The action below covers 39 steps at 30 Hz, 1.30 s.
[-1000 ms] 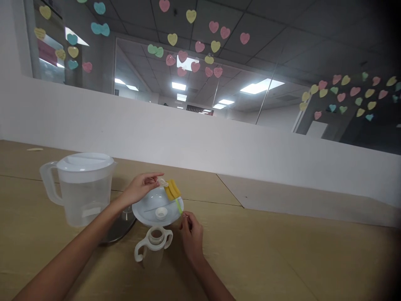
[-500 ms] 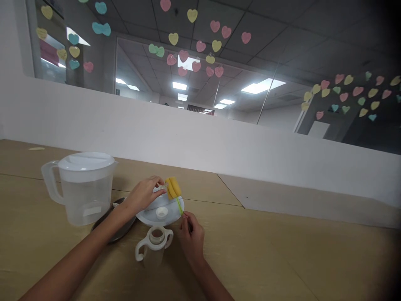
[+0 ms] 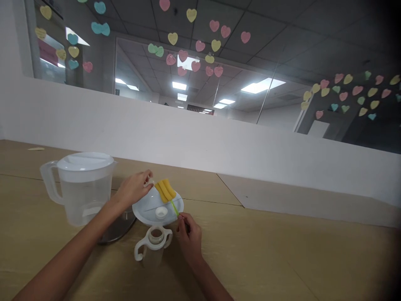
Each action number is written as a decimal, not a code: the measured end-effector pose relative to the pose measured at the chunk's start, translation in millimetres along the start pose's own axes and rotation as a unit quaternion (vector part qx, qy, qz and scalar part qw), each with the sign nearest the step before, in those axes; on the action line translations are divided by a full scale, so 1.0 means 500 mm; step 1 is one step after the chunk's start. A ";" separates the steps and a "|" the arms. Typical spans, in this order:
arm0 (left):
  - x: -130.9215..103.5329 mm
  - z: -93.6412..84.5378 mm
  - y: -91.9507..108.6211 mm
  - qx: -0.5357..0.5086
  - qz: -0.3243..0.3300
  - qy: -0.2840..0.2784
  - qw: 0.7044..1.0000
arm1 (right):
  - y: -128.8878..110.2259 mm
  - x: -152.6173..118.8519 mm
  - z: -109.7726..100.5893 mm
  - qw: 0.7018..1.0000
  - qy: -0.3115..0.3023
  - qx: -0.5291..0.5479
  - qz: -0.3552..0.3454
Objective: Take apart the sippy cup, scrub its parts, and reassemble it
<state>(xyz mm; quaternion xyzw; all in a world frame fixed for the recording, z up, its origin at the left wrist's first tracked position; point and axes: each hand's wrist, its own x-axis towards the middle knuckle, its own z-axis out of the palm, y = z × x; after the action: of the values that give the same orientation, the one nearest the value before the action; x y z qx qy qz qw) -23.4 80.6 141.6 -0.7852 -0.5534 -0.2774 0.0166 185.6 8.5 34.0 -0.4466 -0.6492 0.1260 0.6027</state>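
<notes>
My right hand is closed round the thin green handle of a bottle brush with a yellow sponge head, which is tilted up to the left. Left of the sponge, my left hand pinches a small translucent piece, too small to name surely. Both are above a white plate, where a small white ring-shaped cap lies. Just in front of the plate stands an open, clear bottle with two white side handles, close to my right hand.
A large translucent pitcher with a white lid stands at the left. Partly under my left forearm lies a dark round tray. Behind the tan table runs a white wall below glass with heart-shaped notes.
My left hand has moved left with the small piece, away from the sponge. The sponge head has shifted slightly left and tilts further over the plate.
</notes>
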 end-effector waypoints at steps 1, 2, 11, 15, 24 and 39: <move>0.001 -0.008 -0.010 0.018 -0.012 -0.010 1.000 | -0.001 -0.001 0.000 1.000 -0.002 0.003 0.001; 0.001 -0.016 -0.020 0.039 -0.025 -0.021 0.999 | -0.002 -0.001 0.001 1.000 -0.002 0.006 0.002; -0.009 -0.024 -0.050 0.163 -0.103 -0.216 0.957 | 0.004 0.000 0.000 1.000 0.011 0.027 0.008; -0.009 0.003 -0.052 0.158 -0.085 -0.244 0.953 | 0.008 -0.002 0.000 0.999 0.007 0.029 0.011; -0.017 0.025 -0.048 0.145 -0.088 -0.301 0.939 | 0.004 0.003 -0.002 0.999 0.011 0.035 -0.005; -0.020 0.100 0.046 0.046 0.057 -0.227 0.971 | 0.006 0.003 -0.003 1.000 0.011 0.025 -0.003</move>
<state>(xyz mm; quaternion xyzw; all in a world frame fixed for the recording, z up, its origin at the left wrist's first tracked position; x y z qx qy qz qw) 15.3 79.6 100.9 -0.8561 -0.5096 -0.0648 -0.0572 188.5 10.6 33.2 -0.4310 -0.6406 0.1356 0.6208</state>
